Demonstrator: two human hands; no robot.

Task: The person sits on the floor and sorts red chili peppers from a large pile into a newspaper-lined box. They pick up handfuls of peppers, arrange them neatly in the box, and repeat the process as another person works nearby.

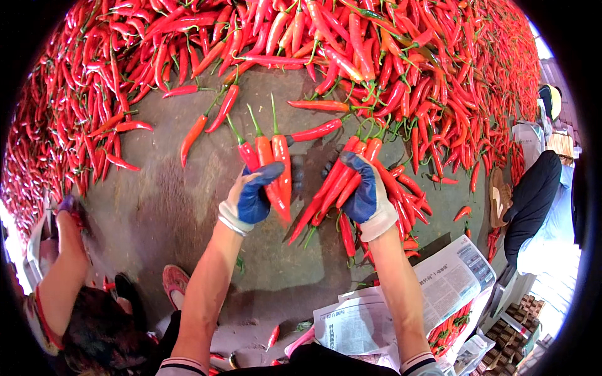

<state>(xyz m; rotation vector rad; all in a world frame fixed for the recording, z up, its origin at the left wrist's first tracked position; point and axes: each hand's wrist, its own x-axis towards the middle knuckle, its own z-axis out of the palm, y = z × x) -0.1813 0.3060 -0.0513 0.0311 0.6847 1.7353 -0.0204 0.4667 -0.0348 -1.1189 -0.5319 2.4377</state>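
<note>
My left hand [256,192], in a blue-coated work glove, grips a few red chili peppers [281,160] with their green stems pointing away from me. In my right hand [367,188], gloved the same way, is another bunch of red chilies [345,169], tips slanting down and to the left. The two bunches are apart, above the bare grey-brown floor [197,211]. A single chili [320,130] lies just beyond, between the hands. Behind and below my right hand is a heap of loose chilies [407,197], partly hidden by the glove and forearm.
A large chili pile [423,56] curves around the far side and both flanks. Newspaper sheets [451,277] lie at right by my forearm, near a container of chilies [449,329]. One co-worker's arm [66,263] is at left; another person's dark-clad leg [534,197] is at right.
</note>
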